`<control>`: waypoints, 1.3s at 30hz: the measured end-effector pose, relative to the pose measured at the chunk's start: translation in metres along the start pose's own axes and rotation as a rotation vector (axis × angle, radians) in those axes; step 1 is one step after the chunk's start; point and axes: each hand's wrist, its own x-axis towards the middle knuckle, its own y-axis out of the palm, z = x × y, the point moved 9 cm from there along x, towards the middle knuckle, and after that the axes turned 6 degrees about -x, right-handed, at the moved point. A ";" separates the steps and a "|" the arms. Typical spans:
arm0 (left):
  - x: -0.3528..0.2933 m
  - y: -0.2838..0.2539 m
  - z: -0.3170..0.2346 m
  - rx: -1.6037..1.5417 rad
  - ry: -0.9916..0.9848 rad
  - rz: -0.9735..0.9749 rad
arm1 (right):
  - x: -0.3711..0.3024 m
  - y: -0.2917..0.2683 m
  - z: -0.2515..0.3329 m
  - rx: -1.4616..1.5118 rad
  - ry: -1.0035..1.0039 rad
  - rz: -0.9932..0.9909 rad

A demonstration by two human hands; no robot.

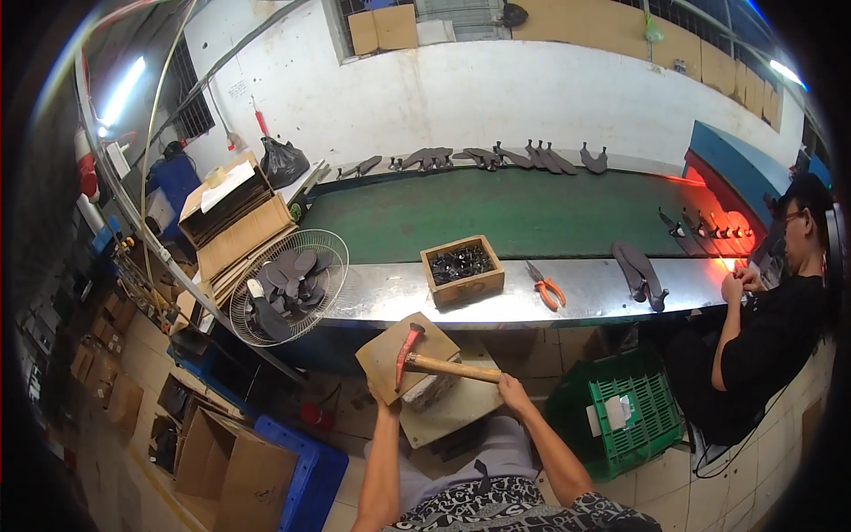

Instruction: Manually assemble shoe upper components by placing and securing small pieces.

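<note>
My right hand (511, 391) is closed around the end of the wooden handle of a hammer (454, 367). The hammer's red head is above a tan square board (377, 353). At the board's near left edge is my left hand (386, 395), gripping it with the fingers mostly hidden. Under the board sits a rough pale block (431, 391) on a cream-coloured stand (474, 403) in front of my knees. On the metal ledge beyond are a wooden box (468, 290) of small black parts and orange-handled pliers (548, 291).
A green conveyor belt (443, 213) runs behind the metal ledge (585, 306). A wire basket (344, 257) of dark pieces stands left. At right are a green crate (638, 403) and a seated co-worker (762, 337). Cardboard boxes (239, 474) and a blue bin (310, 470) stand lower left.
</note>
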 end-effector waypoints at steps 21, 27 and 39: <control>0.106 0.067 -0.094 -0.297 -0.014 0.125 | -0.001 0.001 0.000 -0.097 -0.126 -0.006; 0.081 0.053 -0.093 -0.342 -0.120 0.146 | -0.003 -0.008 -0.029 -0.164 -0.114 -0.016; -0.090 -0.198 -0.060 0.769 -0.064 -0.304 | -0.190 -0.043 -0.266 -0.418 0.619 -0.361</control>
